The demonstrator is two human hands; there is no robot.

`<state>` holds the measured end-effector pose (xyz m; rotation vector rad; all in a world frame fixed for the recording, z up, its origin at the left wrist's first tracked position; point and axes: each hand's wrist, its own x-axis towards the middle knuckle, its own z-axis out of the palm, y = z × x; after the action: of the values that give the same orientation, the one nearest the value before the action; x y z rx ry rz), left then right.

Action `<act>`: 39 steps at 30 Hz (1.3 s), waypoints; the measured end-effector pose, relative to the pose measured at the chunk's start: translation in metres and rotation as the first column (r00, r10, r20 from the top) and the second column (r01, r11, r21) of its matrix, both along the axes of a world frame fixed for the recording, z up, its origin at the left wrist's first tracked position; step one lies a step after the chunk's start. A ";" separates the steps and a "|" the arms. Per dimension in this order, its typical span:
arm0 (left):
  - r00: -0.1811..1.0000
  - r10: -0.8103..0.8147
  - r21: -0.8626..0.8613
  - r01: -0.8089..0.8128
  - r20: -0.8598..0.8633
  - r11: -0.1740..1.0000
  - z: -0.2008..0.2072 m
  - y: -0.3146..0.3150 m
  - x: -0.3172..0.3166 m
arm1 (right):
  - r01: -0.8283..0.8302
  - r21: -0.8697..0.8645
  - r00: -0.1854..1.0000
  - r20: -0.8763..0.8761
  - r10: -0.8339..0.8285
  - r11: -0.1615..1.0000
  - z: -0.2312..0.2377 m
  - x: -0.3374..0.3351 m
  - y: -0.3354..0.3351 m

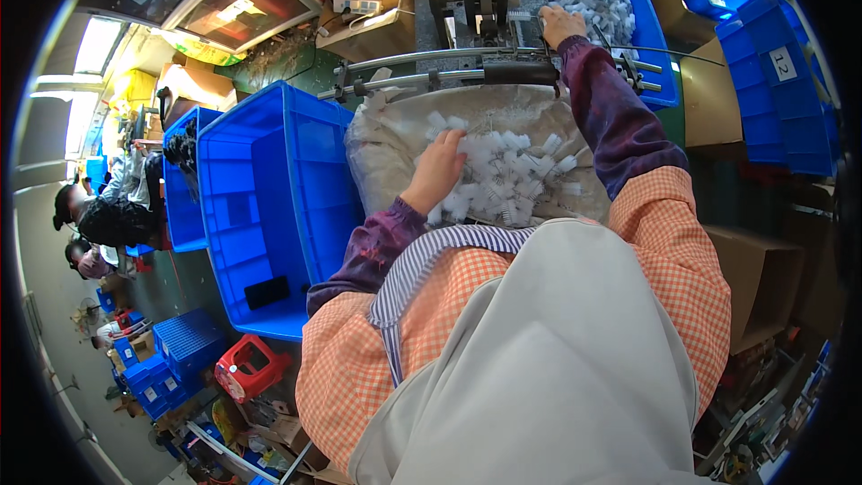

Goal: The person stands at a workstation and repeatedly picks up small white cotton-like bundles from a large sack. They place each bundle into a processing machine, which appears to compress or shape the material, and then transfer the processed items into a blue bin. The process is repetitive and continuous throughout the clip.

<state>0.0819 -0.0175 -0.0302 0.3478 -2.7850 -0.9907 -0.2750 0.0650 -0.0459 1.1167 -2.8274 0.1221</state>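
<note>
White plastic pieces [516, 171] are heaped on a beige cloth [382, 139], spread between the person's body and a metal machine [485, 9]. The left hand [437, 166] is rested at the heap's left edge, fingers slightly bent; whether a piece is pinched cannot be told. The right hand [564, 27] is held well apart from it, at the machine's right side, fingers curled, its grip equally unclear. Fingertips could be nipped there if a part of the machine were moved while they are so near. Pieces could be spilled over the cloth's edge if the heap were pushed carelessly. The cloth is creased. Beside the machine, a blue bin [654, 27] is filled with similar pieces; at left, a larger blue tub [256, 189] is placed. The cluttered room is furnished with a red stool [241, 375] and cardboard boxes [752, 283].
</note>
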 end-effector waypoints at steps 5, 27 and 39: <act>0.991 -0.036 -0.011 0.037 0.127 0.999 0.029 -0.004 -0.016 | 0.209 0.069 0.974 -0.107 -0.201 0.975 0.032 -0.015 0.020; 0.985 0.104 0.740 0.035 -0.141 0.671 0.051 0.010 -0.047 | -0.098 -0.683 0.294 0.675 0.677 0.724 0.053 0.147 0.063; 0.955 -0.201 -0.155 0.238 0.218 0.959 0.004 0.027 -0.030 | -0.192 -0.670 0.938 0.091 0.336 0.717 0.017 0.068 0.031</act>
<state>0.0516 0.0090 -0.0264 0.1181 -3.1230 -0.7737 -0.2072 0.0960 -0.0293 1.3502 -2.3850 1.2169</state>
